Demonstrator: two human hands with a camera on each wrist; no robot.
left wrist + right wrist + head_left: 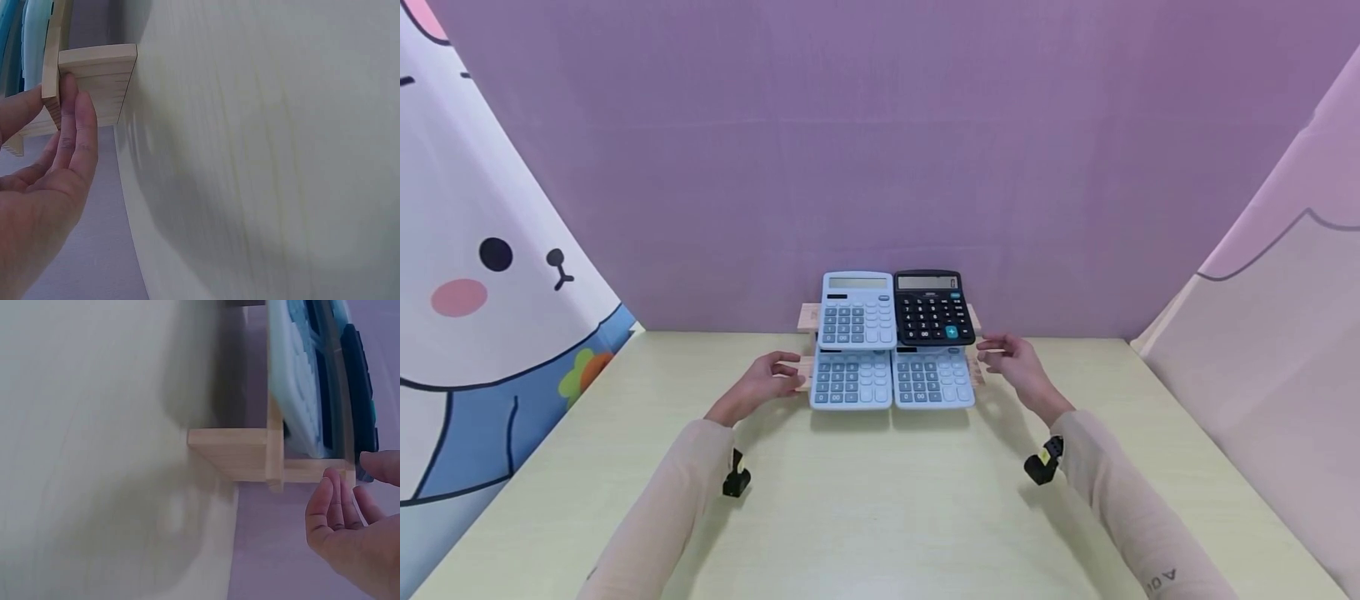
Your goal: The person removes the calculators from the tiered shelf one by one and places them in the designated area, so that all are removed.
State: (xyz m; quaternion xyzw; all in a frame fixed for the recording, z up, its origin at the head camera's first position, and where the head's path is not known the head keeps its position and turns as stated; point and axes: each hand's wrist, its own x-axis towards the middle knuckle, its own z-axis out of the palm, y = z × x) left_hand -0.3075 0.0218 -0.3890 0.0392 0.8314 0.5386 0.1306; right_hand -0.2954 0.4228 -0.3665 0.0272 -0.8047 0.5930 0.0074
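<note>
fingertips [70, 94] of the left hand [765, 385] lie straight and together against the left end of the wooden rack [94, 78], thumb behind it. right hand [1018, 369] sits just beside the rack's right end, fingers [325, 503] loosely curled, apart from the wood, gripping nothing. rack stands at the far middle of the pale table [880, 500], near the purple backdrop [880, 150]. it bears three light blue calculators [857, 310] and one black calculator [932, 308], in two tiers.
</note>
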